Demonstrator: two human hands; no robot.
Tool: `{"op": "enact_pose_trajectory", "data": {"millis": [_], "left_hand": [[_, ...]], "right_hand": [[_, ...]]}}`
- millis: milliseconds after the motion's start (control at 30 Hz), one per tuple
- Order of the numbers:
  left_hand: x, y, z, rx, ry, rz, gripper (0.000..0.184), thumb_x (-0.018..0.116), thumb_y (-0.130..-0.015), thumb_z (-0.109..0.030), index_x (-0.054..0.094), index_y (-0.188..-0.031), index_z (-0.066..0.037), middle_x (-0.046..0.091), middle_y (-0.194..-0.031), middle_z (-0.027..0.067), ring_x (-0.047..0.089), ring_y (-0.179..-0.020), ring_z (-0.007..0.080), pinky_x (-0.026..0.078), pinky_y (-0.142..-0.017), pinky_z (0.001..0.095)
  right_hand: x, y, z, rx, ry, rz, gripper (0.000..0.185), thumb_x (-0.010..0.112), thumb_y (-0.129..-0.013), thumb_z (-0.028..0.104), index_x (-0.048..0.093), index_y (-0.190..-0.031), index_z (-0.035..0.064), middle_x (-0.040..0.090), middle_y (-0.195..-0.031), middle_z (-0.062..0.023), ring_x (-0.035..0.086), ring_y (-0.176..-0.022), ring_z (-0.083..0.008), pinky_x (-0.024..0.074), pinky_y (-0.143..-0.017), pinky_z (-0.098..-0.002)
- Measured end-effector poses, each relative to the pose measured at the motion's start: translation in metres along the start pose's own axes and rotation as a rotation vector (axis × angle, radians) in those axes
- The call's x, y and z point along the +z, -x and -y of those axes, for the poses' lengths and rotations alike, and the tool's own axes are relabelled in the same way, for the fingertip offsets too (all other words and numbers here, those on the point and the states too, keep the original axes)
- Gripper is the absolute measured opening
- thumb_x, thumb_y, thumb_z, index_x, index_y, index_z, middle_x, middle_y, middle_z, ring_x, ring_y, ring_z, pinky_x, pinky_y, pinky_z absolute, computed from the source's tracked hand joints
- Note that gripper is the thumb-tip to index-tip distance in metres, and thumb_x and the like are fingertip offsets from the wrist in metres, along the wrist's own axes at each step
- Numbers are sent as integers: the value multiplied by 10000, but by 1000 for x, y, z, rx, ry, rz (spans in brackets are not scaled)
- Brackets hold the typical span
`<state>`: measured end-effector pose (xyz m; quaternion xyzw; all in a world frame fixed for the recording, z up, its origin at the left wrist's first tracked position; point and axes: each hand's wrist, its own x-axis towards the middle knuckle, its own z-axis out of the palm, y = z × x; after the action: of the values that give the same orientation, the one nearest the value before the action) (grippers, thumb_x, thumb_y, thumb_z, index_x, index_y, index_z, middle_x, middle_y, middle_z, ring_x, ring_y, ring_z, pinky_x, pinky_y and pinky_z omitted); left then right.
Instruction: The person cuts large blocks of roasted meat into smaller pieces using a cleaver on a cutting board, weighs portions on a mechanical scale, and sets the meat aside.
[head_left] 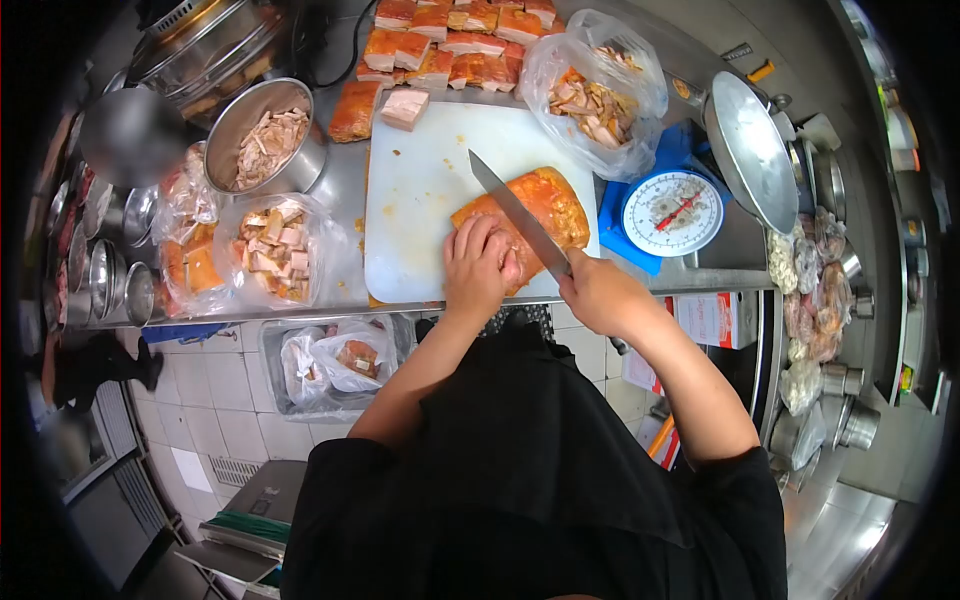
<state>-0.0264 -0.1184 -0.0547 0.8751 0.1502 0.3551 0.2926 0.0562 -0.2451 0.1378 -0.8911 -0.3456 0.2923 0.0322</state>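
Metal counter [345, 200] across the upper frame.
It bears a steel pot [310, 178] upper left, blue scale [672, 213] upper right, and, upper centre, a white cutting board [400, 225] with a roasted slab [556, 205] lying on it.

Left hand [478, 262] palm down with fingers bent, right hand [600, 293] closed in a grip, left forearm [425, 372] and right forearm [690, 380] bare, angled inward

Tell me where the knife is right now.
In the head view, the knife is in the person's right hand, its blade over the browned meat on the white board, just right of the left hand.
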Motion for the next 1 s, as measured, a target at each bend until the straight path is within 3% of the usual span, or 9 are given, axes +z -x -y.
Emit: {"op": "enact_pose_trajectory", "data": {"millis": [200,400,667,767,1000], "left_hand": [[2,0,6,-4,31,6,291,732,-790,-160,641,-1063,-113,583,-1330,83,515,-1324,328,381,-1077,506],[3,-3,7,-4,2,-10,281,745,-775,-159,653,-1037,-118,583,-1332,83,515,-1325,318,384,-1078,509],[1,-5,5,-28,15,36,294,757,-757,-162,654,-1029,-114,586,-1330,83,507,-1328,322,382,-1075,506],[7,-5,7,-14,-4,-12,295,754,-757,-160,655,-1030,-105,586,-1327,83,505,-1327,323,379,-1076,507],[7,-3,6,1,-22,-28,276,727,-770,-202,650,-1018,-106,581,-1324,74,506,-1322,318,375,-1078,508]], "right_hand": [[-7,25,4,53,-8,47,254,547,-987,189,550,-1092,-42,700,-903,-303,687,-901,-482,532,-822,-566],[9,-32,4,42,47,20,257,541,-979,176,580,-1105,-44,706,-923,-302,697,-913,-462,536,-833,-552],[12,-43,3,66,48,64,259,556,-955,171,593,-1101,-40,712,-950,-297,701,-938,-451,547,-844,-530],[15,-62,-1,27,62,-57,261,568,-954,189,601,-1087,-33,714,-952,-293,703,-942,-447,546,-854,-529],[19,-9,-7,106,71,-28,302,604,-933,197,562,-1151,-7,728,-952,-256,708,-942,-430,541,-867,-526]]}}
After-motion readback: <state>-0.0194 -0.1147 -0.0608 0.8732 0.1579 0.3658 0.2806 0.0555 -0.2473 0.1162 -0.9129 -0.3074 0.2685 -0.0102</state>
